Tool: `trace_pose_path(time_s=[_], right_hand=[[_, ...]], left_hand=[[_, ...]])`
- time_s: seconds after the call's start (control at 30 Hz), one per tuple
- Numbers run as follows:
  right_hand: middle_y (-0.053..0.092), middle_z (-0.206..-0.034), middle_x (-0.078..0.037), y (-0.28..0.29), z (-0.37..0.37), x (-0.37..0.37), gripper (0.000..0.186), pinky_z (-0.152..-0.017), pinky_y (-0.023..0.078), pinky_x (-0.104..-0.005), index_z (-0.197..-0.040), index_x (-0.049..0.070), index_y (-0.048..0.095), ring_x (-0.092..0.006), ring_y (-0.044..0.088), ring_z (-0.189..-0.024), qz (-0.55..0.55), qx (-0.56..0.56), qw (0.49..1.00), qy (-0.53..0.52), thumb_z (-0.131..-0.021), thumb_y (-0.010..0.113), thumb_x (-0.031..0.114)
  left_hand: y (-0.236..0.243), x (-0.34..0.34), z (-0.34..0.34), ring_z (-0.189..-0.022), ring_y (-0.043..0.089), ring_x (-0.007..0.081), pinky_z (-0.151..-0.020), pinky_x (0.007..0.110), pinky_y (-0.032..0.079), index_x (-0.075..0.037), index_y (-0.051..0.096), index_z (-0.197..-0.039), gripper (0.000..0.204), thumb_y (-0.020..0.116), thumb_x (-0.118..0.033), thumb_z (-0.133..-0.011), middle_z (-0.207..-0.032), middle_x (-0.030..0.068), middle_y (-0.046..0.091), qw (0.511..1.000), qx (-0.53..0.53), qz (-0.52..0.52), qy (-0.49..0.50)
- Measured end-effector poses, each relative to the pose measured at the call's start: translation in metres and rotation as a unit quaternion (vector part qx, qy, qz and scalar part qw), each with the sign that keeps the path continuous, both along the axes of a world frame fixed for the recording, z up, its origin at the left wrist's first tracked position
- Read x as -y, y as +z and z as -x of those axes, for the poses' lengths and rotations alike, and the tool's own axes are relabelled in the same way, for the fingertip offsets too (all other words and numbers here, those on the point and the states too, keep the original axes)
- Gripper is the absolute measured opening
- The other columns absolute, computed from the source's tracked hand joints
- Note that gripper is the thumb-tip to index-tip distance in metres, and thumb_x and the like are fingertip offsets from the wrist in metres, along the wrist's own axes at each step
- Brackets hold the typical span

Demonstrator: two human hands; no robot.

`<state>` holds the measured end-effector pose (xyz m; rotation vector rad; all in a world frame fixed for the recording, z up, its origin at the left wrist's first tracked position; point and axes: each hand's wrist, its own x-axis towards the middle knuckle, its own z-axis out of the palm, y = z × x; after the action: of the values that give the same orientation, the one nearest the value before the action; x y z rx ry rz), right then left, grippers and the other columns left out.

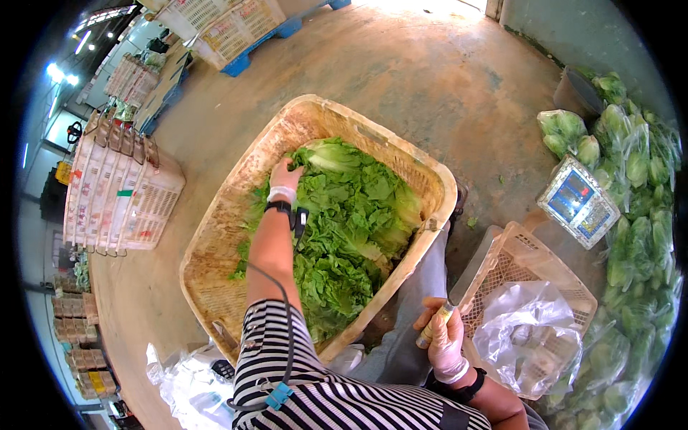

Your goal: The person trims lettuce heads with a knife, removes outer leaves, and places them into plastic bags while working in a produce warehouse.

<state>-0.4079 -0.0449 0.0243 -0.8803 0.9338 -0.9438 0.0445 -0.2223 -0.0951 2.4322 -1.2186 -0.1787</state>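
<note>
A large, stained cream plastic crate [204, 308] stands in front of me, holding a heap of leafy green lettuce [351, 208]. My left hand [285, 178], in a thin clear glove, reaches into it. Its fingers curl onto a lettuce at the far left of the heap, the tips partly hidden by leaves. Outside the crate, on the near right, my gloved right hand [446, 340] is closed around a short tool with a yellowish handle [435, 326]. Whether that tool has a blade, I cannot make out.
To my right, a smaller beige crate [584, 294] holds clear plastic bags [530, 322]. A blue-faced scale [579, 201] stands behind it, beside many bagged vegetables [638, 251]. Stacked white crates [122, 190] are on the left; more sit on a blue pallet [287, 29] at the back.
</note>
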Motion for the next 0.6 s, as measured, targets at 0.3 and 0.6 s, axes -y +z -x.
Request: trace_pose_path(time_s=[0.3,0.6], right_hand=[[0.054,-0.071,-0.005,-0.007,-0.005,-0.005,0.047,-0.048,0.037,-0.0179,-0.110,0.000,0.049,-0.0050,0.043,-0.049,0.006,0.028,0.999,-0.014,-0.086,0.056,0.041],[0.054,-0.076,-0.005,-0.014,-0.006,-0.009,0.047,-0.048,0.038,-0.0188,-0.110,0.001,0.049,-0.0058,0.044,-0.051,0.015,0.024,0.999,0.021,-0.086,0.056,0.041]], left_hand=[[0.083,-0.134,0.008,-0.091,0.056,0.0354,-0.080,0.039,0.045,-0.007,0.062,-0.094,0.024,0.061,-0.018,-0.073,-0.096,0.0162,0.060,0.981,0.064,-0.163,0.084],[0.042,0.033,-0.040,-0.109,0.048,0.0364,-0.092,0.041,0.037,0.000,0.057,-0.107,0.052,0.027,-0.040,-0.090,-0.112,0.0274,0.052,0.968,0.067,-0.216,-0.109]])
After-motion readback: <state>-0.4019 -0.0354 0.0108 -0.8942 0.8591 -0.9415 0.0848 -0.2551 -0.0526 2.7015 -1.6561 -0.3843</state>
